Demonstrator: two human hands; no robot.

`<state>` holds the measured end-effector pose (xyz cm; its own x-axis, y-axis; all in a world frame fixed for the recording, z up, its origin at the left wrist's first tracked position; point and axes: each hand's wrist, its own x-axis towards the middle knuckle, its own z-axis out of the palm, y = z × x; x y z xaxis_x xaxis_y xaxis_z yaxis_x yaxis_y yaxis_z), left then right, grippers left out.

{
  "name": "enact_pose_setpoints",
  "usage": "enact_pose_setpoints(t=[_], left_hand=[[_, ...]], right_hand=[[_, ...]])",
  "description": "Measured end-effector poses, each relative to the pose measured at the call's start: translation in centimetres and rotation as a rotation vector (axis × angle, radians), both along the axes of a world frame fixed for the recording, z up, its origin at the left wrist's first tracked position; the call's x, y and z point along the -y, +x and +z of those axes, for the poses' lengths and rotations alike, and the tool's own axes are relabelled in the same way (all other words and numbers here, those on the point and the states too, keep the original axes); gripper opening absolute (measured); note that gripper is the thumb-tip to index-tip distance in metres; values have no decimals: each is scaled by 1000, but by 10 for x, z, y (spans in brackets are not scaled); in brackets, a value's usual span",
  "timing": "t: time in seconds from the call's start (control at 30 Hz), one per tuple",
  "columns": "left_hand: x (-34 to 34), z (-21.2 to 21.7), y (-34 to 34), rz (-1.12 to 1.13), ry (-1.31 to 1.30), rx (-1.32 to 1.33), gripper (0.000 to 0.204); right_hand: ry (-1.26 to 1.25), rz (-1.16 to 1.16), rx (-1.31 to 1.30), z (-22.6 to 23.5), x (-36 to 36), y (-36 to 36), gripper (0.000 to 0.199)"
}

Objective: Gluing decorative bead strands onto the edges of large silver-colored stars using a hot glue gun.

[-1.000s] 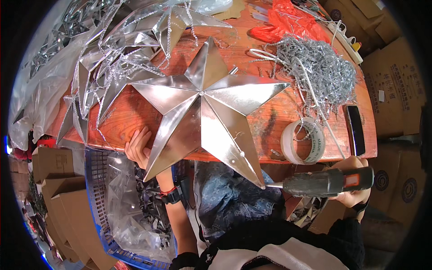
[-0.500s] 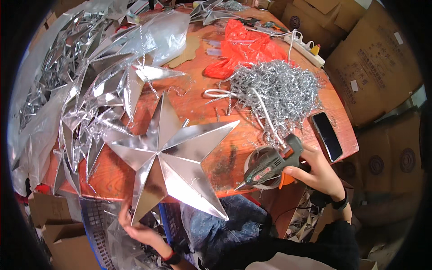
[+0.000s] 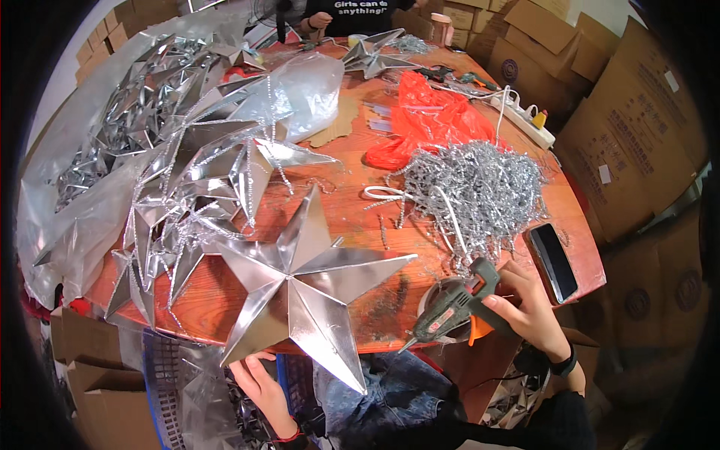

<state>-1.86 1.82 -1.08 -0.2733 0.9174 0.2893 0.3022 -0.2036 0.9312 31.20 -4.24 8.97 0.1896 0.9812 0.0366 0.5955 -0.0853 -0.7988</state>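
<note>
A large silver five-pointed star (image 3: 319,311) lies at the near edge of the table, its lower points jutting past the edge. My left hand (image 3: 261,388) is closed at its lower left point, thumb and fingers pinching the edge from below; some fingertips are hidden. In my right hand (image 3: 534,311) is a dark green glue gun (image 3: 450,313), its nozzle aimed down and left, a little away from the star. Below the gun sits a round pale roll or dish (image 3: 431,294), mostly covered by it. An orange trigger shows under my fingers.
Silver stars with beaded trim (image 3: 180,202) and a plastic bag (image 3: 56,232) fill the left. Tinsel (image 3: 476,187), a red bag (image 3: 427,112), a phone (image 3: 553,262) and a power strip (image 3: 529,124) lie right. A blue basket (image 3: 161,390) stands below. Another person's hand (image 3: 320,20) is across the table.
The view has tilted up, so the scene sits lower and another person appears at the back. My left thumb has come up at the star's edge. The glue gun stays in my right hand.
</note>
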Motion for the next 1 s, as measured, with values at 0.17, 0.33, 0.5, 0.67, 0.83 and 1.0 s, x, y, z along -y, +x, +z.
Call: enact_pose_setpoints(t=[0.17,0.33,0.5,0.67,0.83,1.0], left_hand=[[-1,-1,-2,21,8,-34,23],[0,-5,-14,25,-54,0,27],[-10,13,-5,-98,-72,52,28],[-7,21,-8,-75,-85,86,26],[6,26,-17,-84,-68,53,21],[21,20,-33,-28,-106,17,21]], right_hand=[[41,-83,288,8,-4,-11,23],[124,-37,438,16,-22,7,11],[81,123,601,47,-82,41,18],[116,228,746,22,-171,48,27],[147,204,801,-13,-195,67,26],[274,224,567,4,-198,69,16]])
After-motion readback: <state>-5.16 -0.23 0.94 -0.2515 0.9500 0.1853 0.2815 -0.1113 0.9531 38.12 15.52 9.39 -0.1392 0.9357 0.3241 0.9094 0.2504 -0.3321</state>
